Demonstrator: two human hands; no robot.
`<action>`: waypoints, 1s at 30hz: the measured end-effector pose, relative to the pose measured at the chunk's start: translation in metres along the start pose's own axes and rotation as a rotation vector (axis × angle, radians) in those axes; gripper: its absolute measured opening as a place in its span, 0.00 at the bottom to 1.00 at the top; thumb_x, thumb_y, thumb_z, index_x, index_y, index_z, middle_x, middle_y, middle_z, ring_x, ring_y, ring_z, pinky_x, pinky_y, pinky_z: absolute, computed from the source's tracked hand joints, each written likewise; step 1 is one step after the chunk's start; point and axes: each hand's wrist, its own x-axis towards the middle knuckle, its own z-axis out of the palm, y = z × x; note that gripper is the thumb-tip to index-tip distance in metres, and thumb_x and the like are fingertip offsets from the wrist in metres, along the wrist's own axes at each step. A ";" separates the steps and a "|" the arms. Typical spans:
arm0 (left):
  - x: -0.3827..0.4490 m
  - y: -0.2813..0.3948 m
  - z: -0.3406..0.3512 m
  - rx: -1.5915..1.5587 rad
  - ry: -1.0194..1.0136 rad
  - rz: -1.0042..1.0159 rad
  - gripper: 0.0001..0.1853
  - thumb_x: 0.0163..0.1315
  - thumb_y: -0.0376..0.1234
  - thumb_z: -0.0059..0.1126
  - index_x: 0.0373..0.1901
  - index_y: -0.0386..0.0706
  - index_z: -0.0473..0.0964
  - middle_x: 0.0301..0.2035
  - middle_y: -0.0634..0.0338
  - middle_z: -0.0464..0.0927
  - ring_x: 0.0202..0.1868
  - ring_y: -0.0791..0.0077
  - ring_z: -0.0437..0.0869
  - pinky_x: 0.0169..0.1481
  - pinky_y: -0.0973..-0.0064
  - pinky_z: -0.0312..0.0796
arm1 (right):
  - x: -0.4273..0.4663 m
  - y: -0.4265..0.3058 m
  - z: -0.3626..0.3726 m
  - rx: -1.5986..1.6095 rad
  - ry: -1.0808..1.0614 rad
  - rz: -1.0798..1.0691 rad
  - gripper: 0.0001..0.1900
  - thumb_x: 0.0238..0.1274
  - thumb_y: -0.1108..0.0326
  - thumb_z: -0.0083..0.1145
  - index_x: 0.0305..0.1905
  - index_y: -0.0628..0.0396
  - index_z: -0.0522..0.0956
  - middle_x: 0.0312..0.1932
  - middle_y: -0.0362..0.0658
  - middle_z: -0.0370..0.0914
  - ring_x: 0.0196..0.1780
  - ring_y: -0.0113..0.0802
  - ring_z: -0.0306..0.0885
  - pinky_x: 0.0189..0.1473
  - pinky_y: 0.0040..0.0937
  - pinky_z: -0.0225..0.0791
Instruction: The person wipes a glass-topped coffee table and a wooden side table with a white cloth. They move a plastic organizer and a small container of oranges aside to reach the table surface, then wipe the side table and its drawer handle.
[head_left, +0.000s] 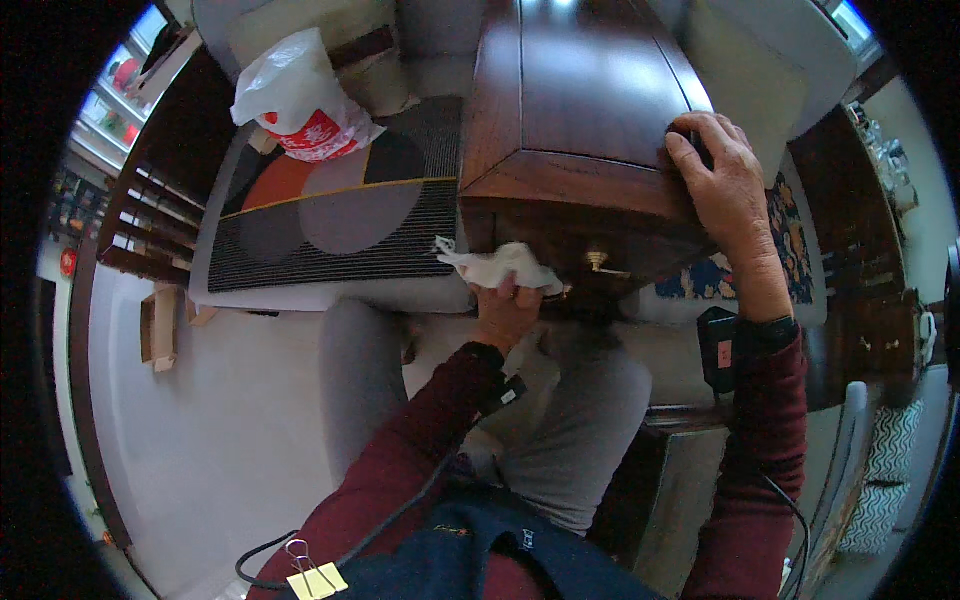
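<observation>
A crumpled white cloth (504, 264) is bunched in my left hand (507, 313), held against the front end of a dark wooden table (592, 97). Close to the cloth, on the drawer front, is a brass pull (597, 260). My right hand (721, 174) rests on the table's right edge, with thumb and fingers apart on the polished top. What lies under its palm is hidden. The cloth and my fingers cover part of the drawer front.
To the left, a white plastic bag with red print (307, 112) sits on a patterned mat (330, 217) over a grey seat. A cardboard box (159, 330) lies on the floor. Right of the table are a patterned cushion (791, 225) and a black case (716, 349). Cables run along both sleeves.
</observation>
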 end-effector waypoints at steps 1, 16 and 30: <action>-0.011 0.003 0.004 -0.040 -0.023 -0.058 0.27 0.61 0.44 0.65 0.60 0.50 0.67 0.55 0.53 0.70 0.59 0.45 0.68 0.58 0.28 0.55 | 0.001 -0.001 0.000 0.000 0.000 0.005 0.14 0.66 0.55 0.58 0.45 0.54 0.81 0.48 0.47 0.80 0.56 0.49 0.76 0.59 0.43 0.68; -0.030 0.087 0.030 -0.349 -0.173 -1.248 0.21 0.73 0.37 0.51 0.61 0.35 0.66 0.55 0.54 0.74 0.58 0.66 0.73 0.66 0.70 0.63 | 0.001 -0.007 -0.002 -0.002 -0.030 0.080 0.14 0.67 0.56 0.57 0.46 0.55 0.81 0.49 0.48 0.80 0.56 0.48 0.76 0.58 0.42 0.68; -0.145 -0.030 0.143 -0.596 -0.848 -0.505 0.17 0.48 0.39 0.68 0.38 0.39 0.82 0.38 0.50 0.83 0.37 0.54 0.84 0.41 0.60 0.76 | -0.003 -0.005 -0.005 -0.050 -0.029 0.050 0.13 0.68 0.58 0.57 0.48 0.55 0.79 0.52 0.46 0.80 0.59 0.48 0.75 0.62 0.41 0.67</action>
